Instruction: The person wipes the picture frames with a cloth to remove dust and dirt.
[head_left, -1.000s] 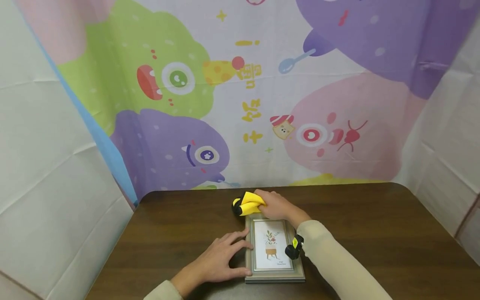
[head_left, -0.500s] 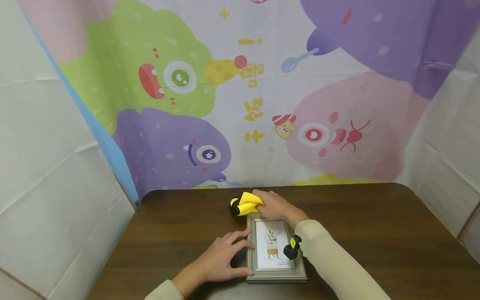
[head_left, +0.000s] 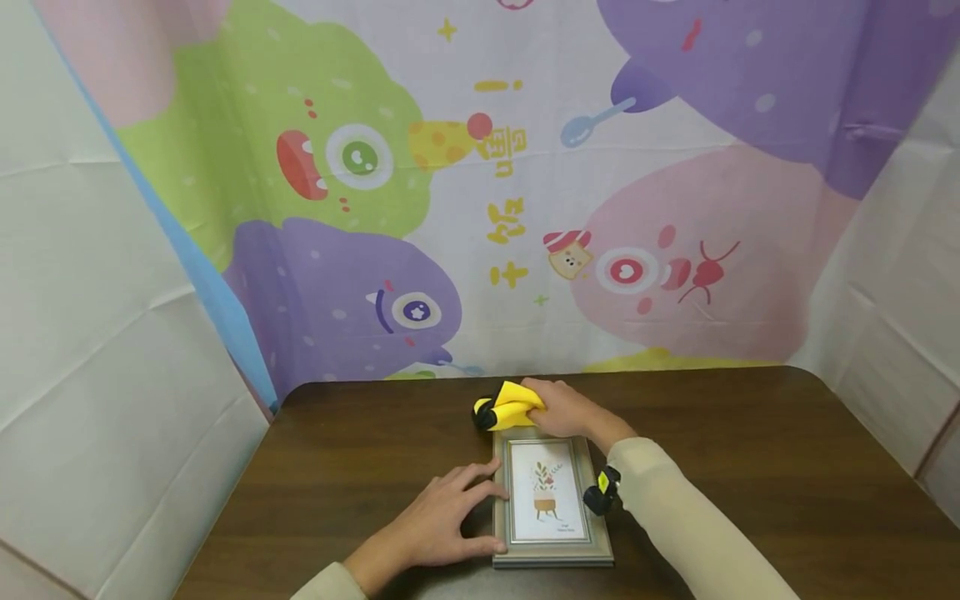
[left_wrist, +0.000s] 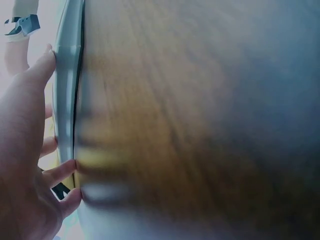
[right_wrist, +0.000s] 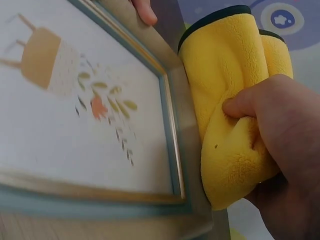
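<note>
A picture frame (head_left: pixel 553 550) with a silvery border and a print of a potted plant lies flat on the dark wooden table. My left hand (head_left: pixel 448 515) rests at its left side, fingers spread and fairly straight, tips touching the border. In the left wrist view that hand (left_wrist: pixel 25 135) lies along the frame's side (left_wrist: pixel 67 85). My right hand (head_left: pixel 566 408) grips a folded yellow cloth (head_left: pixel 513 407) with black edging at the frame's far border. The right wrist view has the cloth (right_wrist: pixel 222 65) pressed to the border, thumb on top; the other fingers are mostly hidden.
A dark wooden table (head_left: pixel 750 467) spreads to both sides of the frame. Behind it hangs a cartoon-printed curtain (head_left: pixel 510 333), and pale panels (head_left: pixel 135 400) stand at the left and right. A small black camera (head_left: pixel 602 490) is strapped to the right wrist.
My right hand and the cloth shifted slightly left along the far border, then back to the right. The left hand and the picture frame stay in place.
</note>
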